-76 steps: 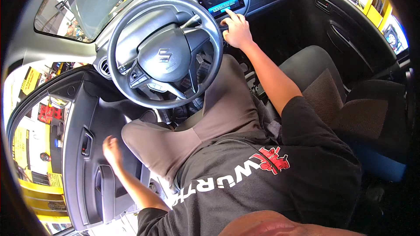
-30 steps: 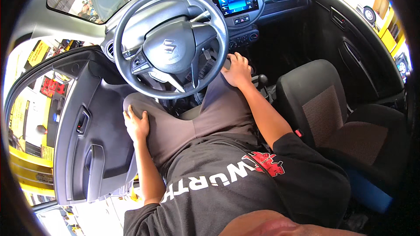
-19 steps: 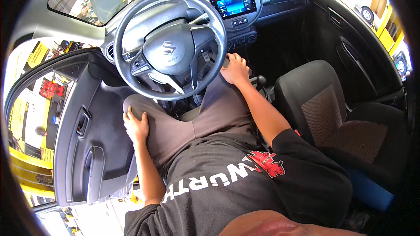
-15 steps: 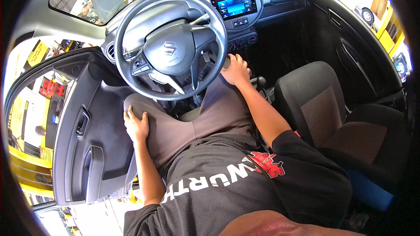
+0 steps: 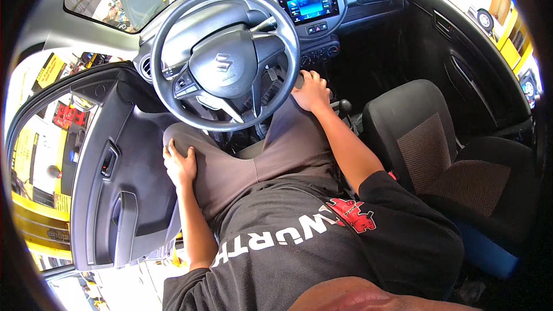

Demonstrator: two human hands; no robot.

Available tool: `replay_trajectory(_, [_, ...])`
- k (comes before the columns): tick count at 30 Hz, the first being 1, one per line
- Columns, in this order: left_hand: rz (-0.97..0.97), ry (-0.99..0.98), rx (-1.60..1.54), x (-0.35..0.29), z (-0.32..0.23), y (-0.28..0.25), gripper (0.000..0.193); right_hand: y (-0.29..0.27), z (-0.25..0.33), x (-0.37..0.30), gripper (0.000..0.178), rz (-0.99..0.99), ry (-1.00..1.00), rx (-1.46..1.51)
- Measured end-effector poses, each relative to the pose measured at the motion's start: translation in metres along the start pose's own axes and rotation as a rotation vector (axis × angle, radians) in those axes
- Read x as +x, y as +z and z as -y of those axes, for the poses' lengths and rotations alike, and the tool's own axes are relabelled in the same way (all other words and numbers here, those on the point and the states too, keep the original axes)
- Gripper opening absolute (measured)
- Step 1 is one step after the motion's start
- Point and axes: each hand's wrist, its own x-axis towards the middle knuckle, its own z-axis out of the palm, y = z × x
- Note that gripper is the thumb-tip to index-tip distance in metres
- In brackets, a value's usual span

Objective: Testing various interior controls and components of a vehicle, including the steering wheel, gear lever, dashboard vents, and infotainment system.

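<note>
In the head view I see the left hand, thumb spread wide, and the right hand, fingers slightly parted, resting on the knees of the grey trousers, where a sudden turn of the nearby steering wheel might knock the right knuckles.

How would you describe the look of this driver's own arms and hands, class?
Both the left hand and right hand are ungloved, with no watch or bracelet visible. Short, plain sleeves of a black T-shirt leave the forearms bare.
</note>
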Motion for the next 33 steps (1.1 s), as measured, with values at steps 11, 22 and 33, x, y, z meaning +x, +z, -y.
replay_trajectory(11, [0.010, -0.011, -0.008, 0.0000, -0.0027, -0.0017, 0.077, 0.0000, -0.0010, -0.0005, 0.080, -0.004, -0.003, 0.003])
replay_trajectory(22, [0.015, -0.013, -0.020, -0.0006, -0.0026, -0.0029, 0.076, -0.0007, -0.0016, -0.0016, 0.079, -0.011, -0.005, 0.020])
replay_trajectory(33, [0.002, -0.010, -0.034, 0.0000, 0.0013, -0.0005, 0.076, -0.0016, -0.0009, -0.0025, 0.077, -0.014, -0.006, 0.032])
